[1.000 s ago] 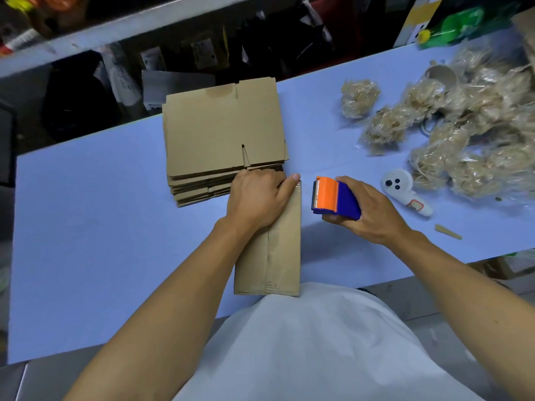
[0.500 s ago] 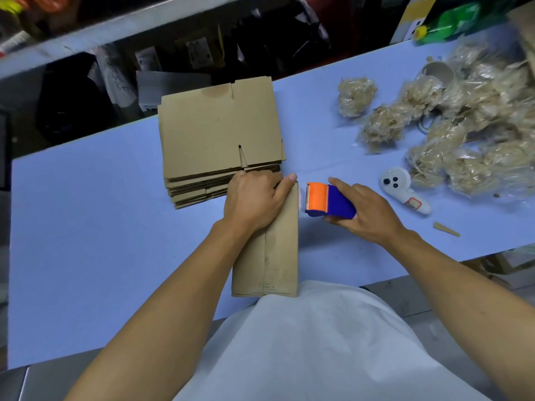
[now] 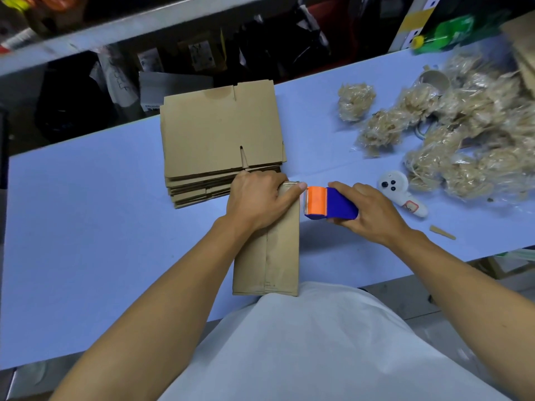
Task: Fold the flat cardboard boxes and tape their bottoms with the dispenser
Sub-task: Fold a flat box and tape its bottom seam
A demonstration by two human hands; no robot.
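Observation:
A folded brown cardboard box (image 3: 272, 256) stands on the blue table (image 3: 86, 227) right in front of me. My left hand (image 3: 257, 201) presses down on its far end and covers the flaps there. My right hand (image 3: 370, 212) grips a blue and orange tape dispenser (image 3: 330, 204), whose orange end touches the box's upper right edge beside my left fingertips. A stack of flat cardboard boxes (image 3: 220, 137) lies just behind my left hand.
Clear bags of pale straw filler (image 3: 463, 134) crowd the right side of the table. A white handheld device (image 3: 402, 192) and a small cardboard scrap (image 3: 441, 232) lie right of the dispenser. A dark shelf with clutter runs behind the table.
My right hand has carried the dispenser leftward until its orange end meets the box by my left fingertips. My left hand has stayed on the box.

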